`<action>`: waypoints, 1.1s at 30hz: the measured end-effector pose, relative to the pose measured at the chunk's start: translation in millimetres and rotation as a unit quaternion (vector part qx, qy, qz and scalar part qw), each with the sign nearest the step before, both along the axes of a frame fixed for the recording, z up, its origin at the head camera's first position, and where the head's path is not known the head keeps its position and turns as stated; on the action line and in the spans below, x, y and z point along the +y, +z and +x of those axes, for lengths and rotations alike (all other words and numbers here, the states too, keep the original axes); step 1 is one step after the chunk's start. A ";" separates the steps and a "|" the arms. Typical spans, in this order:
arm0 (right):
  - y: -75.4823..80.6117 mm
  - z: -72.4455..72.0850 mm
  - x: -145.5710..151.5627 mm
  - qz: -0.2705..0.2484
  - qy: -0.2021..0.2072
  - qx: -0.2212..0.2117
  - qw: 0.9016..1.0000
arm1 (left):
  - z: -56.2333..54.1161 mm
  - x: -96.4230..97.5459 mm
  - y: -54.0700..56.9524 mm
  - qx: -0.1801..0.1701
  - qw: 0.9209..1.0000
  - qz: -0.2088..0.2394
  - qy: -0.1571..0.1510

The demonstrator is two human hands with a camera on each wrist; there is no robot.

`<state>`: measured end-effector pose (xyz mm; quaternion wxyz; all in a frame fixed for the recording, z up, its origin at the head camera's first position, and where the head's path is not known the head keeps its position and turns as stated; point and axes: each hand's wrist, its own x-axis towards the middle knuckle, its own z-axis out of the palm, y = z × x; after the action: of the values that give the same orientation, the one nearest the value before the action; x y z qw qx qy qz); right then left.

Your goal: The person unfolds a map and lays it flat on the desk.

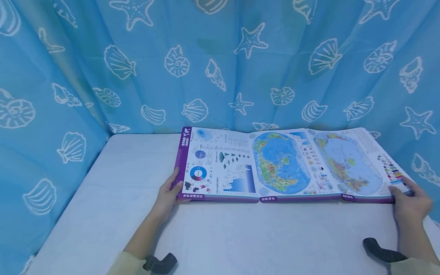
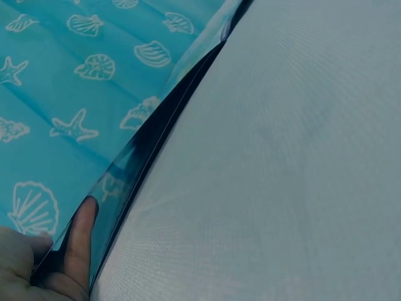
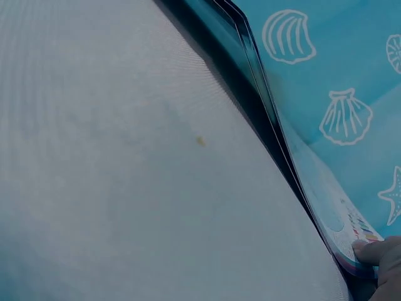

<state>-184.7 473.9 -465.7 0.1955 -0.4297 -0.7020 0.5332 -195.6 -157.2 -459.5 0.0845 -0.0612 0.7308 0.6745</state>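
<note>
A folding world map [image 1: 282, 164] with purple edges lies spread in several panels across the far part of the table, its fold lines standing slightly raised. Charts fill its left panel, and coloured maps fill the others. My left hand [image 1: 168, 194] pinches the left edge near the front corner; in the left wrist view some fingers [image 2: 79, 244] lie against the underside. At the opposite end, my right hand [image 1: 412, 202] grips the front right corner, thumb on top. The right wrist view shows that thumb [image 3: 371, 251] pressing the printed face. Most right fingers are hidden underneath.
A blue curtain [image 1: 220, 103] printed with white shells and starfish hangs behind the table and along its sides. The white tabletop [image 1: 275, 233] stretches in front of the map. A dark strap device [image 1: 159, 263] sits on each wrist.
</note>
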 end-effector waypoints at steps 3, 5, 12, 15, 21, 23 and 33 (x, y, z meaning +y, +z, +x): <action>-2.2 1.9 1.0 0.052 0.018 -0.040 0.998 | -1.1 1.6 -1.2 0.005 1.000 0.001 0.000; -3.0 2.3 1.7 0.076 0.028 -0.058 0.995 | -1.9 2.9 -2.2 0.005 1.000 -0.006 0.006; -7.3 0.3 0.1 0.127 0.039 -0.087 0.987 | -3.2 3.8 -3.2 0.007 0.998 -0.041 0.036; -7.7 -0.9 -0.3 0.124 0.037 -0.087 0.988 | -2.3 2.7 -1.9 0.024 0.998 -0.045 0.049; -5.2 -0.7 -4.4 0.117 0.021 -0.071 0.990 | -0.4 0.3 3.3 0.051 0.996 -0.024 0.070; -2.3 -0.1 -8.0 0.115 0.028 -0.066 0.991 | -0.1 -0.6 5.7 0.051 0.995 -0.034 0.072; 29.1 0.2 -44.3 0.143 0.126 -0.061 0.980 | 2.5 5.2 19.0 0.146 0.953 -0.265 0.015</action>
<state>-184.5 429.6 -436.6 0.1426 -0.3370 -0.8301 0.4207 -193.1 -152.0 -440.5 -0.0527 0.0067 0.8864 0.4598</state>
